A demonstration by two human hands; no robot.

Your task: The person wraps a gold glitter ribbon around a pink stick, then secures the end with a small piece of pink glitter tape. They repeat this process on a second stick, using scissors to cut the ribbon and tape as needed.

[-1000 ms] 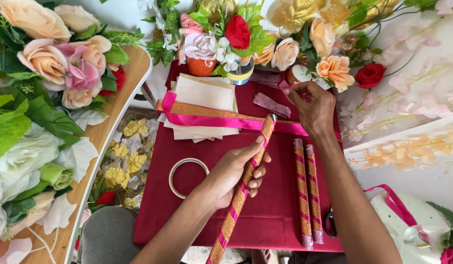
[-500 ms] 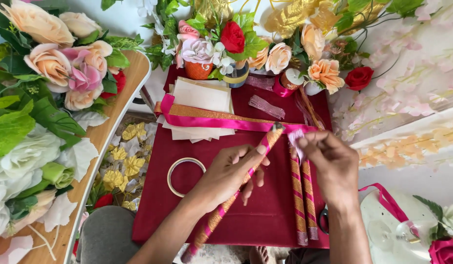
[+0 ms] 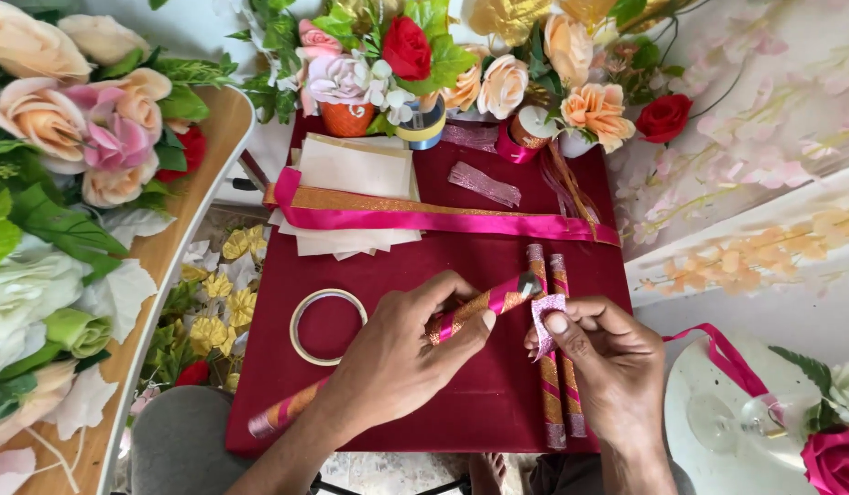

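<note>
Now the right hand (image 3: 600, 353), back from the far edge of the maroon cloth (image 3: 388, 266), pinches a small glittery pink strip (image 3: 545, 312) at the tip of the wrapped stick (image 3: 443, 328). Left hand (image 3: 408, 353) grips the stick mid-shaft, lowered toward the cloth's near-right part; strip now meets stick end.

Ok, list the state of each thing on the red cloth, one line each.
wrapped stick: held tilted in the left hand, lifted at its top end
glitter ribbon piece: pinched in the right hand, at the stick's tip
two wrapped sticks: lying flat, side by side
tape ring: lying flat, untouched
pink satin ribbon: stretched across the red cloth
paper sheets: stacked under the ribbon
</note>
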